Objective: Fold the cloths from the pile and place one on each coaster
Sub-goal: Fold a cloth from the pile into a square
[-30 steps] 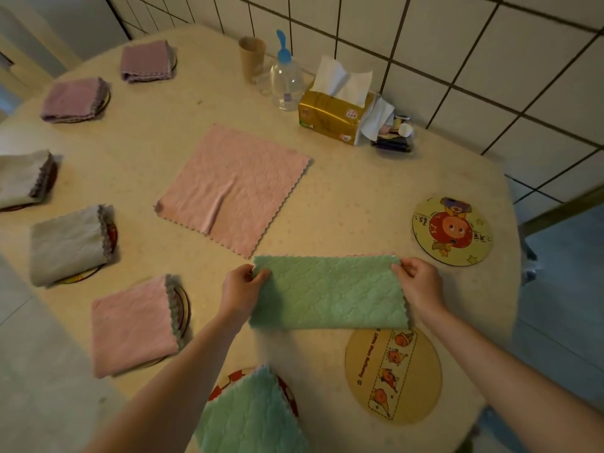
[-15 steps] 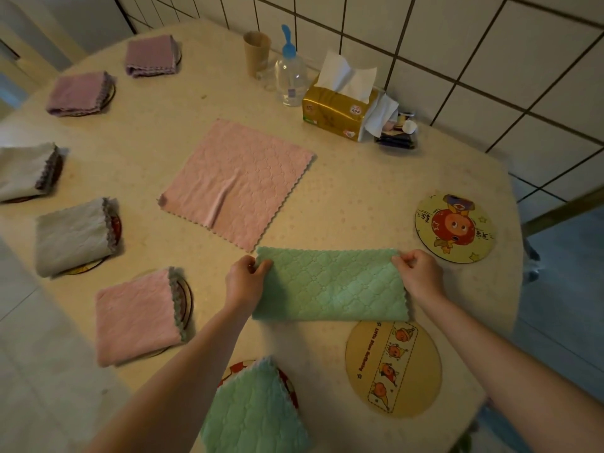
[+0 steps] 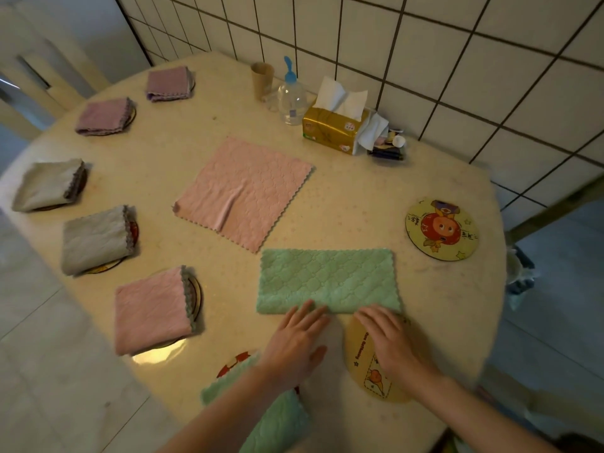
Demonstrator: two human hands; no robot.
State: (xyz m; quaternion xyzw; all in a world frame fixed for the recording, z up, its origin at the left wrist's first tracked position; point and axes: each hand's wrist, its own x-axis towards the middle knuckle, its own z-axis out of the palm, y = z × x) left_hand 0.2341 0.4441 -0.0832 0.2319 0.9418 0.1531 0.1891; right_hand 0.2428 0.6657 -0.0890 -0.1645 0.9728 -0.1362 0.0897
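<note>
A green cloth (image 3: 328,279), folded in half into a long rectangle, lies flat on the table in front of me. My left hand (image 3: 295,341) and my right hand (image 3: 389,341) lie flat with straight fingers, their tips touching the cloth's near edge. The right hand rests over a bare yellow coaster (image 3: 366,364). A second bare coaster (image 3: 441,228) with a red cartoon figure sits to the right. An unfolded pink cloth (image 3: 243,191) lies spread in the middle. Another folded green cloth (image 3: 271,420) covers a coaster under my left forearm.
Folded cloths on coasters ring the left edge: pink (image 3: 152,310), two grey (image 3: 94,240) (image 3: 49,184), two purple (image 3: 103,116) (image 3: 168,83). A paper cup (image 3: 262,80), a clear bottle (image 3: 291,96) and a tissue pack (image 3: 333,129) stand by the tiled wall.
Both hands let go of the green cloth's far corners and moved back to its near edge, now lying flat there. The cloth stays folded in half.
</note>
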